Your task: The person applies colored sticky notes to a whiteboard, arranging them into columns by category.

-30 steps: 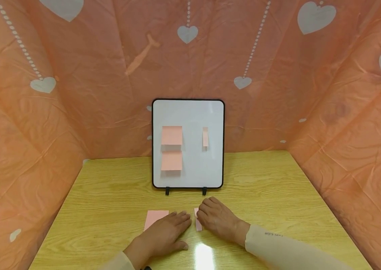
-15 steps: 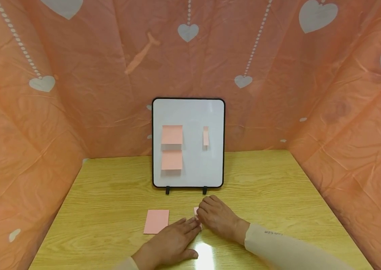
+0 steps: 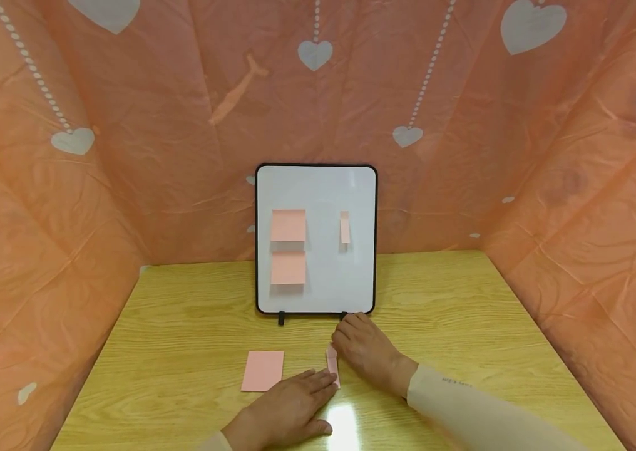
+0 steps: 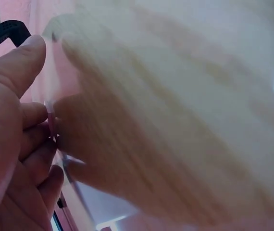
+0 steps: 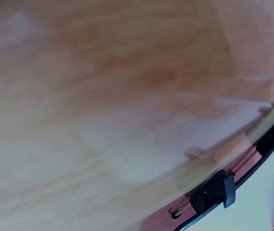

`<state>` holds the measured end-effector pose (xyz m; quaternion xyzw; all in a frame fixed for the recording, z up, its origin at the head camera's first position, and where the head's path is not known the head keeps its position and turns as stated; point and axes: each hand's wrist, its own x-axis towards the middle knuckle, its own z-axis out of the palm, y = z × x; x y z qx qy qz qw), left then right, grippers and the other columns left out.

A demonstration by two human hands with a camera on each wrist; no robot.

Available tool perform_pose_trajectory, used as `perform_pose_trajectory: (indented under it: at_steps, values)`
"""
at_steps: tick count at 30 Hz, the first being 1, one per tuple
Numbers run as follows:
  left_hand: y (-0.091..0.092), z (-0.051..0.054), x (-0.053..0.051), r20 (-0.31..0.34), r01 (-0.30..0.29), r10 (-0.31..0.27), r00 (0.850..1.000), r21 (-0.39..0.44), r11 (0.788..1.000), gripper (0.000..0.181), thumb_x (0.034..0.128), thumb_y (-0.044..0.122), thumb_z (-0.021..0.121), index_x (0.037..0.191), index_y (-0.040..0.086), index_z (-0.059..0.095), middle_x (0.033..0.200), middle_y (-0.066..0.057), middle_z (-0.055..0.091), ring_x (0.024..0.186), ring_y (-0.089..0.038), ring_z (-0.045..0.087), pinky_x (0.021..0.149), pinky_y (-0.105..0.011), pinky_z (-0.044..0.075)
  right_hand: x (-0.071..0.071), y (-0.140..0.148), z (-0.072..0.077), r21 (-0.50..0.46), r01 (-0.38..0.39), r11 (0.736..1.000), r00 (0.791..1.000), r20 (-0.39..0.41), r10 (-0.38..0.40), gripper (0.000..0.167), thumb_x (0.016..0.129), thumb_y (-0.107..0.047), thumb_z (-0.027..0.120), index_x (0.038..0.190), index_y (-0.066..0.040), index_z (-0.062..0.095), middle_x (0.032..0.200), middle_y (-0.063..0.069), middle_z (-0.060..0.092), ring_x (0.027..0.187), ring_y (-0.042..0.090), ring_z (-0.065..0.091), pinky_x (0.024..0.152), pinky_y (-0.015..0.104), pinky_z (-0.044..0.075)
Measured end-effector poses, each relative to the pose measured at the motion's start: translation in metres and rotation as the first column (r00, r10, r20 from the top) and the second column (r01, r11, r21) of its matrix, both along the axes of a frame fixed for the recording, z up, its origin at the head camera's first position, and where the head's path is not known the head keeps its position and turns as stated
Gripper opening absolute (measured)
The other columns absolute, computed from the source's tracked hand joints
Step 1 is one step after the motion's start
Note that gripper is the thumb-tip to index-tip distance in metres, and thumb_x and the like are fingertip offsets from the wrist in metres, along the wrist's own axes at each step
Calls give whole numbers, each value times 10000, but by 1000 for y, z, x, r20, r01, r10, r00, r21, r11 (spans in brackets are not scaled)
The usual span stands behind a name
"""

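A narrow pink sticky note pad (image 3: 333, 373) lies on the wooden table (image 3: 436, 300) in front of the whiteboard (image 3: 318, 188). My left hand (image 3: 287, 410) rests palm down with fairly straight fingers, the tips pressing on the pad's near part. In the left wrist view, a thin pink edge (image 4: 51, 120) shows at the fingertips of that hand (image 4: 12, 125). My right hand (image 3: 367, 352), fingers curled, pinches the top sheet at the pad's far end and lifts it. Its fingertips hide the pinched edge. A square pink sticky note pad (image 3: 263, 371) lies left of the hands.
Two square pink notes (image 3: 288, 225) hang on the board's left side, one below the other. A narrow pink note (image 3: 344, 227) hangs at its right. Black feet (image 3: 281, 318) hold the board upright. Orange cloth (image 3: 194, 156) with white hearts surrounds the table.
My left hand has slid right from beside the square pad onto the narrow pad. My right hand has shifted slightly away toward the board, lifting the narrow pad's far end sheet.
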<state>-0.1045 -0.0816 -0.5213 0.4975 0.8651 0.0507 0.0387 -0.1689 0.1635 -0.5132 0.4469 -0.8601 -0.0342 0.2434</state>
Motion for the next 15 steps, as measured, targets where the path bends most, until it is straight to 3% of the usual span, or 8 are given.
perform_pose_trajectory:
  at_steps: [8, 13, 15]
  values:
    - [1, 3, -1, 16, -8, 7, 1000, 10, 1000, 691, 1068, 605, 484, 1528, 96, 566, 1609, -52, 514, 1491, -194, 492, 1207, -343, 450, -6, 2, 8, -34, 44, 998, 999, 17, -43, 158, 957, -138, 781, 1042, -136, 648, 1045, -9, 648, 1027, 190, 578, 943, 348, 494]
    - [1, 4, -1, 57, -18, 17, 998, 13, 1000, 696, 1070, 601, 484, 1543, 95, 549, 1623, -56, 497, 1499, -207, 483, 1210, -348, 447, -13, 4, 13, -114, 11, 993, 999, -41, -16, 59, 1025, -160, 691, 1015, -125, 645, 1016, 0, 655, 983, 203, 592, 890, 344, 513]
    - [1, 3, -1, 65, -21, 20, 998, 14, 1000, 697, 1071, 599, 482, 1549, 94, 542, 1626, -56, 492, 1502, -209, 480, 1212, -347, 444, -18, 6, 16, -160, -10, 987, 997, -83, -3, 95, 1066, -180, 631, 992, -121, 648, 989, 3, 659, 954, 207, 601, 856, 340, 523]
